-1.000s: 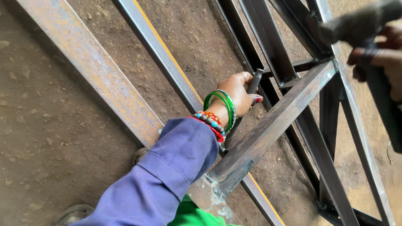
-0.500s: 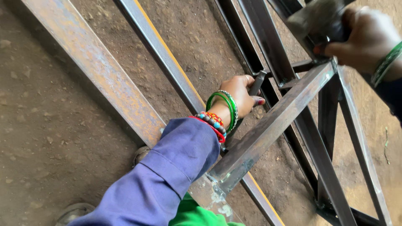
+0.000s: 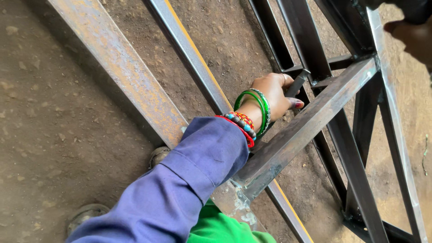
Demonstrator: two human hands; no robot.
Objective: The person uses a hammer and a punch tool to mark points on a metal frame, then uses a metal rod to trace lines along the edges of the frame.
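My left hand reaches out from a blue sleeve, with green bangles and bead bracelets on the wrist. It grips a short dark chisel, whose tip rests at a joint of the welded steel frame. Only part of my right hand shows at the top right corner. It is closed around a dark hammer that is mostly out of view, raised well above the chisel.
A rusty square beam and a thinner yellow-edged bar run diagonally over the dirt floor. Dark frame bars cross at the right. My shoes and green clothing are at the bottom.
My right hand swung the hammer down toward the chisel half a second ago and has since lifted up and right, almost out of view. My left hand and chisel stayed in place.
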